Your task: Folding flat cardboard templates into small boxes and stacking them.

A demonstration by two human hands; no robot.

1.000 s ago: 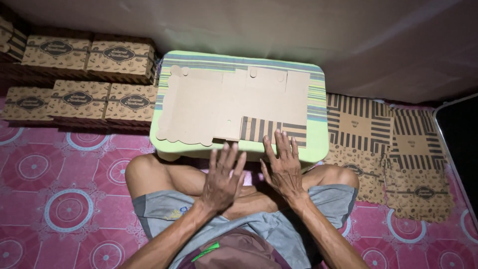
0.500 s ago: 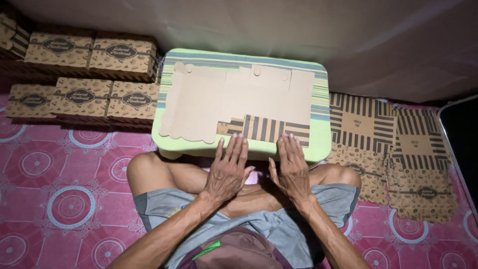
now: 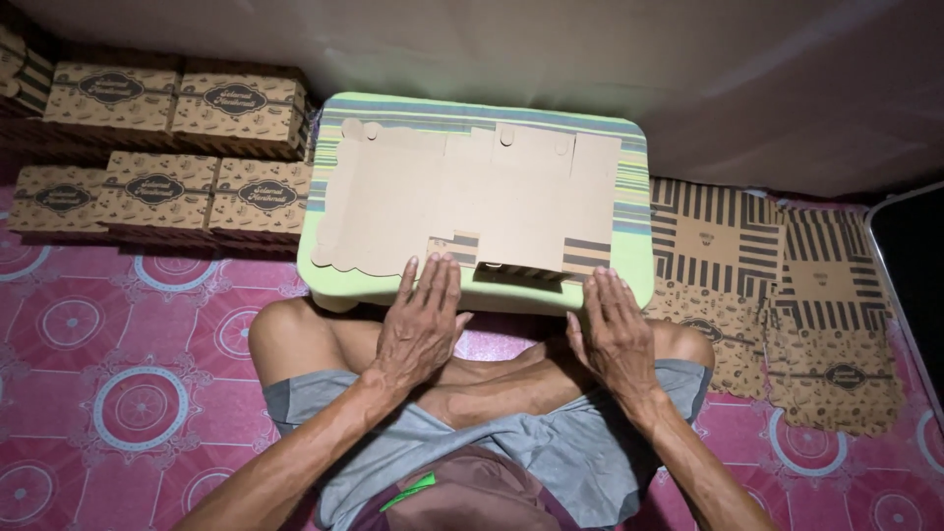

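One flat cardboard blank [image 3: 472, 202] on one small green table [image 3: 634, 270]. Five folded boxes [image 3: 155, 189] visible at left (a sixth partly cut off at the corner). Flat printed blanks [image 3: 777, 285] in one pile at right, count unclear. Two hands: left hand [image 3: 418, 329], right hand [image 3: 615, 339].

Flat box blank [image 3: 472, 202]: matt brown cardboard, plain side up, smooth.
Surface [image 3: 629, 280]: smooth light-green plastic with a striped top, slight sheen.
Folded boxes [image 3: 157, 187]: printed matt cardboard.
Floor [image 3: 118, 393]: glossy pink patterned vinyl.
Shorts [image 3: 551, 452]: soft grey cloth.
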